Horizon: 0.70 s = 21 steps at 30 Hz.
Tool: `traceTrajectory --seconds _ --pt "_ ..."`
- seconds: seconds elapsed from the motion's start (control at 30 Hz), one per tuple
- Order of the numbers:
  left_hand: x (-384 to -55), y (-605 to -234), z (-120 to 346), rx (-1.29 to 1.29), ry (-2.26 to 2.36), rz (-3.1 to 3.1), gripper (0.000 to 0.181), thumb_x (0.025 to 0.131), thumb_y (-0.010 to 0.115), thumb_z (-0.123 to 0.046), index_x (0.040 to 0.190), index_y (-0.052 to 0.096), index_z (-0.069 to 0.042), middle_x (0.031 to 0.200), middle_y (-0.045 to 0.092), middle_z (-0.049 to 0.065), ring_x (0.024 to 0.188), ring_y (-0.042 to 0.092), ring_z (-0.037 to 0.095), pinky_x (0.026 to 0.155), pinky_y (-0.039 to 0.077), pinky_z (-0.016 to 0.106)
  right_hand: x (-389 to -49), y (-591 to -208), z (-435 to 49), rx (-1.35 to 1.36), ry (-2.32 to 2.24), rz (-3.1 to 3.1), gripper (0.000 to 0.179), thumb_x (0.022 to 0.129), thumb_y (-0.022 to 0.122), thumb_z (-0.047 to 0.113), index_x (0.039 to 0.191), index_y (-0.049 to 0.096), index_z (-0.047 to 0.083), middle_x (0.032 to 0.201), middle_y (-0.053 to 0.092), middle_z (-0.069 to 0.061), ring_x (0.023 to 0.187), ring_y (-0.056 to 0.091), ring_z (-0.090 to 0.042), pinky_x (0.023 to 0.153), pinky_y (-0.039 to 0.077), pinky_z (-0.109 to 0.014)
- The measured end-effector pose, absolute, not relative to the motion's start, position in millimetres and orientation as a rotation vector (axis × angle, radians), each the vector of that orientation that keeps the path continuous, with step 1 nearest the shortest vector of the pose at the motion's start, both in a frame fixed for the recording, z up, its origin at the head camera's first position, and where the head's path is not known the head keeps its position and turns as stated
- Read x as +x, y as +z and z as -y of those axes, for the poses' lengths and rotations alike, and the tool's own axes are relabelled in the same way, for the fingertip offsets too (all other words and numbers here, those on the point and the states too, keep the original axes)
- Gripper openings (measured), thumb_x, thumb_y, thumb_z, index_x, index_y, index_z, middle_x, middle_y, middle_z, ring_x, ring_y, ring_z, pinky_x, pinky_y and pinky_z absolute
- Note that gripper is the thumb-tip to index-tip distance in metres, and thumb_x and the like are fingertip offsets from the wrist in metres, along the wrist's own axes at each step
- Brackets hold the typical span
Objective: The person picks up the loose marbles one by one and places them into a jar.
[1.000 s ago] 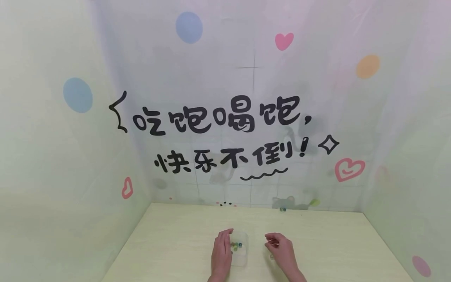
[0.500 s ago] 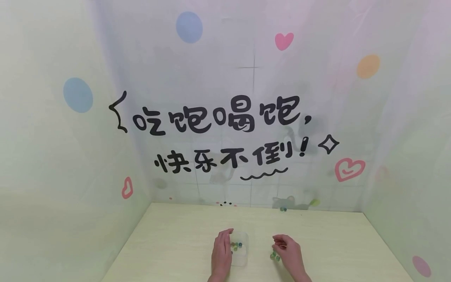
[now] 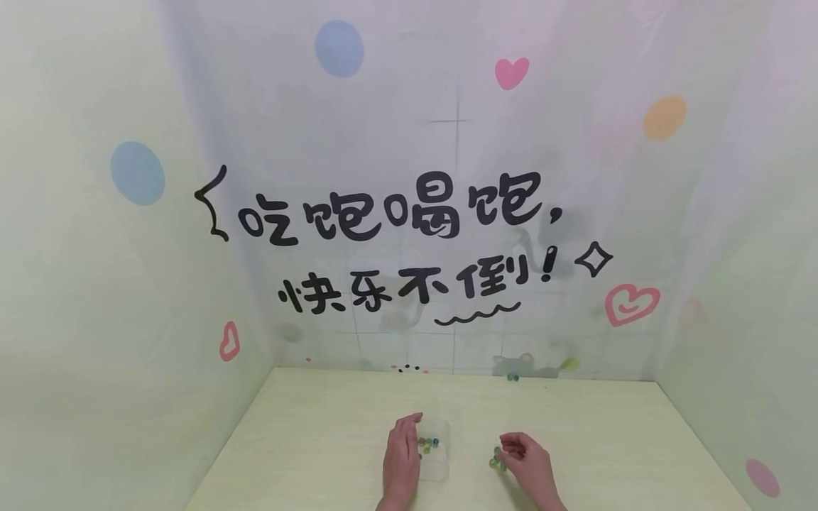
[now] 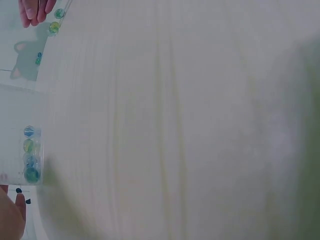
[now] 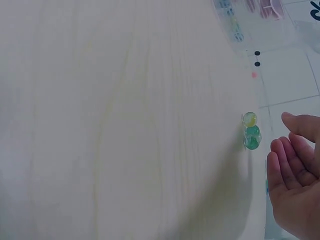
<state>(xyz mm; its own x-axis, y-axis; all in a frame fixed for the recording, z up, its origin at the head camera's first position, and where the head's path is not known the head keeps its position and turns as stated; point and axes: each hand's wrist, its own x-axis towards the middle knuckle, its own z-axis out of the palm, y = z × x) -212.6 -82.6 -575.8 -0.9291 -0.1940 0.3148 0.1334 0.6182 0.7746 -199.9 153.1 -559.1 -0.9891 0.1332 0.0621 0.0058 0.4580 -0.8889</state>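
Note:
My left hand (image 3: 401, 454) lies along the left side of a clear plastic box (image 3: 437, 467), its fingers nearly straight. Inside the box sit several glass marbles (image 3: 427, 450), green, blue and brownish; the left wrist view shows marbles (image 4: 31, 174) at the bottom of the box. To the right, my right hand (image 3: 529, 460) hovers just beside a small cluster of green and yellowish marbles (image 3: 494, 463) on the table. In the right wrist view the fingers of that hand (image 5: 300, 185) are loosely bent, thumb apart, holding nothing visible, with a slight gap to the marbles (image 5: 252, 143).
Two more marbles (image 3: 513, 377) lie at the back edge of the pale wooden table (image 3: 319, 426). A printed cloth (image 3: 409, 142) with dark writing hangs behind the table, and cloth closes both sides.
My right hand has shifted to the right and slightly nearer, and several green marbles now show beside it where one was visible. My left hand stays on the box.

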Motion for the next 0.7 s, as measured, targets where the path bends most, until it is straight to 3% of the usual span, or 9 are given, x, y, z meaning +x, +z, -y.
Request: traceTrajectory --seconds 0.7 --pt "-208.8 -572.9 82.3 0.05 -1.226 2.454 0.037 0.11 0.031 -0.032 0.124 0.063 -0.019 0.119 0.066 -0.004 0.11 0.06 0.017 0.092 0.053 0.038 -195.1 -566.3 -161.1 -0.125 1.503 2.667 0.026 0.074 0.081 -0.001 0.097 0.069 -0.005 0.087 0.074 -0.01 0.077 0.068 -0.015 0.068 0.058 -0.024"
